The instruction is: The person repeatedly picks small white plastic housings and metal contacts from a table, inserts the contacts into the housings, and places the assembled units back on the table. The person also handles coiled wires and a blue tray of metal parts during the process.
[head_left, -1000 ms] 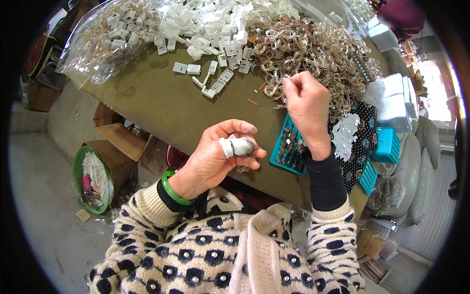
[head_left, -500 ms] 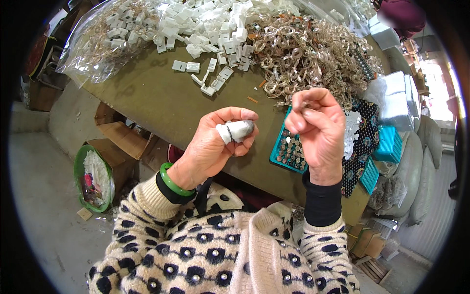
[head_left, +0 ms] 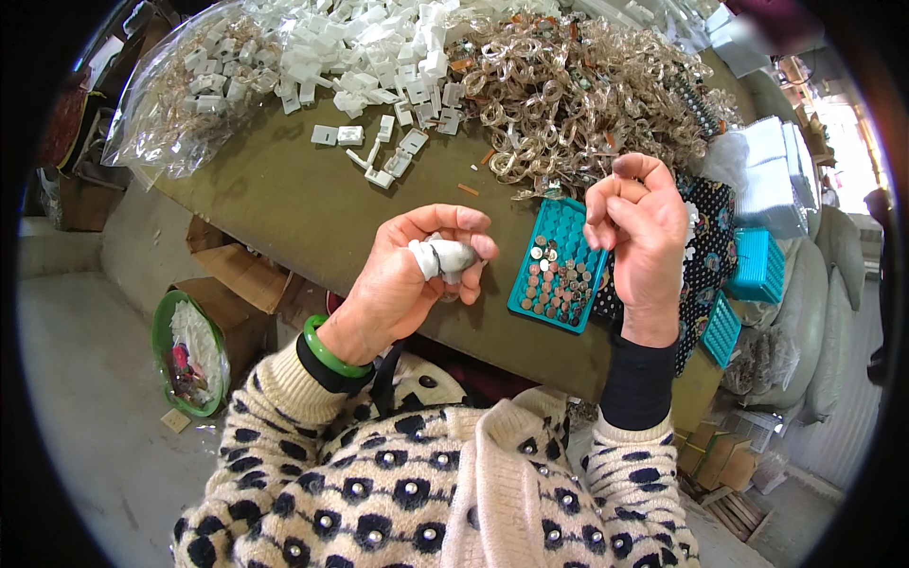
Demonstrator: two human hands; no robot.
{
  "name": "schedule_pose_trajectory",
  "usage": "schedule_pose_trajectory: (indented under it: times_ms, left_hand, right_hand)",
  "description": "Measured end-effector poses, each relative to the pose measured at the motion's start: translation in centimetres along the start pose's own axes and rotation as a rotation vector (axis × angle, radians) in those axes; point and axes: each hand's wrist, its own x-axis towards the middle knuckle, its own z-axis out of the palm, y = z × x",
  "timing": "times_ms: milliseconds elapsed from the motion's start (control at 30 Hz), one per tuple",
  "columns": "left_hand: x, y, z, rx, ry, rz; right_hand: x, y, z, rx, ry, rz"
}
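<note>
The teal pitted tray (head_left: 561, 223) lies on the worktop (head_left: 256, 204), its long axis running away from the body, small round discs (head_left: 549, 284) filling its near half. The right hand (head_left: 649, 246), nearer, hangs by the tray's right edge; the left (head_left: 393, 275) is apart, leftward. Both grips are curled; whether either pinches anything, I cannot tell. No writing is legible on the tray.

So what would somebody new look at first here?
Probably the big tangled heap of clear coils far across the table, with white plastic pieces piled to its left. Next, maybe the teal tray of small round pieces just left of the right hand, and the bright green bangle on the left wrist.
</note>
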Motion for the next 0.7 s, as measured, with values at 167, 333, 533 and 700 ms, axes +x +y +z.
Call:
schedule_pose_trajectory:
  times_ms: [167,333,533,700]
  left_hand:
    - [0.6,-0.3,0.0,-0.027,-0.024,-0.01]
    - [0.7,-0.3,0.7,0.002,-0.026,-0.022]
    - [1.7,0.0,1.9,0.077,-0.034,-0.008]
    - [2.0,0.4,2.2,0.081,-0.032,0.0]
  right_hand:
    - [-0.7,0.4,-0.6,0.047,0.009,0.09]
    - [-1.8,0.3,-0.3,0.056,-0.046,0.113]
    - [-4.0,-1.0,0.9,0.401,-0.154,0.285]
    - [-4.4,-0.9,2.2,0.054,-0.14,0.214]
